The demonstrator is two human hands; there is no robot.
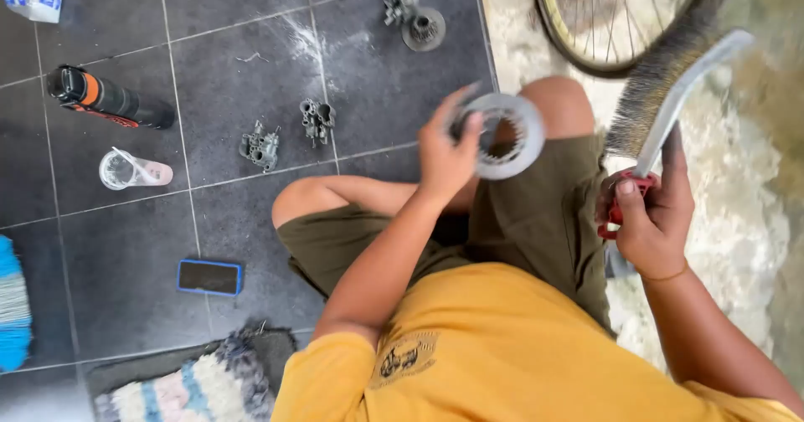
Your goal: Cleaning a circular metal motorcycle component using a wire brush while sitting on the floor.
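Observation:
I sit cross-legged on dark floor tiles in a yellow shirt and olive shorts. My left hand (445, 152) holds up a grey toothed metal ring (505, 135) above my knee, fingers gripping its left rim. My right hand (651, 217) grips the red handle of a long wire brush (670, 95), whose bristles point up and to the right, apart from the ring.
On the tiles lie two small grey metal parts (261, 146) (317, 120), another part with a round disc (414, 16), a black and orange spray can (109, 100), a clear cup (132, 171), a blue-edged phone (209, 277). A bicycle wheel (615, 24) stands at top right; a woven mat (197, 380) lies below.

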